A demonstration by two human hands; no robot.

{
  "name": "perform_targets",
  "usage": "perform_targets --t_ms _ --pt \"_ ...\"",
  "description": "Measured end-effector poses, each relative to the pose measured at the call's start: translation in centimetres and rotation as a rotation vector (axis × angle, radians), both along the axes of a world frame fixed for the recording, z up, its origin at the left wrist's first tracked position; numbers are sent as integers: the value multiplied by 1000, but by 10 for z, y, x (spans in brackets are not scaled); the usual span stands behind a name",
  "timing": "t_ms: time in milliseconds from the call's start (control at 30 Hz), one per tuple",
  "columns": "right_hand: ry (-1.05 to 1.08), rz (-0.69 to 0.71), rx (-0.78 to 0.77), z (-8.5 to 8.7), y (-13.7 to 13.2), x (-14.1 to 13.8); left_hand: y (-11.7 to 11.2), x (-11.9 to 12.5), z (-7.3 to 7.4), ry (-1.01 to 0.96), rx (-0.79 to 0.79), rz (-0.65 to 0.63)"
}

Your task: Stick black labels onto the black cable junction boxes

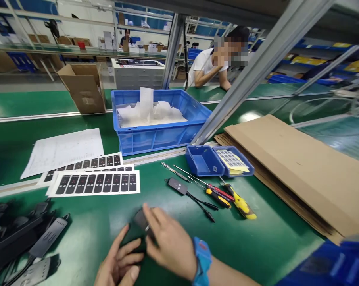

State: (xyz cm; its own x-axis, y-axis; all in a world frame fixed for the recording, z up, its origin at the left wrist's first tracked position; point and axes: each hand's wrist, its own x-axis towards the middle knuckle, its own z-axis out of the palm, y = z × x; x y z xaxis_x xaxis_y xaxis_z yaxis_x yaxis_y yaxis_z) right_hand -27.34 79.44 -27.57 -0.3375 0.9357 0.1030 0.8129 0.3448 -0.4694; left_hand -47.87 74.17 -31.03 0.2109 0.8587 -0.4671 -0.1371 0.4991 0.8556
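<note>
Left hand (119, 260): bare, thumbnail showing
Right hand (171, 244): bare
Wide bright-blue wristband (202, 262): right arm, uneven edges, small reddish mark

Green bench (271, 238), label sheets (97, 183), screwdrivers (241, 201), cardboard (301, 159)

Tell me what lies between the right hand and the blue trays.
In the head view, a small black box lies nearer the hand, screwdrivers nearer the trays.

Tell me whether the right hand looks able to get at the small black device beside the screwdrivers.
Probably yes: only green tabletop shows between the right hand and the small black device, and nothing lies over it. The hand would likely have to leave the dark piece it touches first.
</note>
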Motion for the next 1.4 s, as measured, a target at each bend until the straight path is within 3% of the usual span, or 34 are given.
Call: perform_targets --t_ms 100,200,367,467,533,700,833,933,1033,1200,1300,1400 --pt "-144 -114 95 23 50 22 3 -1 0 61 135 -54" --pt "-173 -19 27 29 106 20 7 -1 0 127 247 -100" --pt "-225 -30 -155 -5 175 -3 15 0 1 220 301 -165" --pt "-179 -27 -216 -21 196 -6 20 -2 6 238 286 -209" --pt "-82 -9 -268 -20 201 -4 22 -3 12 258 290 -223" --pt "164 -41 -246 2 192 4 26 -2 31 308 328 -218" --pt "317 -94 -46 19 175 6 30 -4 36 310 303 -125" --pt "500 -134 47 36 153 4 40 -6 31 146 226 -31" --pt "737 -122 -34 59 121 0 52 -5 36 -154 98 62" --pt "934 -84 -216 91 69 2 55 -1 73 -572 142 157" --pt "928 -109 -226 99 45 12 46 -12 92 -611 172 255" --pt "892 -136 -177 103 26 22 37 -26 105 -519 179 385"
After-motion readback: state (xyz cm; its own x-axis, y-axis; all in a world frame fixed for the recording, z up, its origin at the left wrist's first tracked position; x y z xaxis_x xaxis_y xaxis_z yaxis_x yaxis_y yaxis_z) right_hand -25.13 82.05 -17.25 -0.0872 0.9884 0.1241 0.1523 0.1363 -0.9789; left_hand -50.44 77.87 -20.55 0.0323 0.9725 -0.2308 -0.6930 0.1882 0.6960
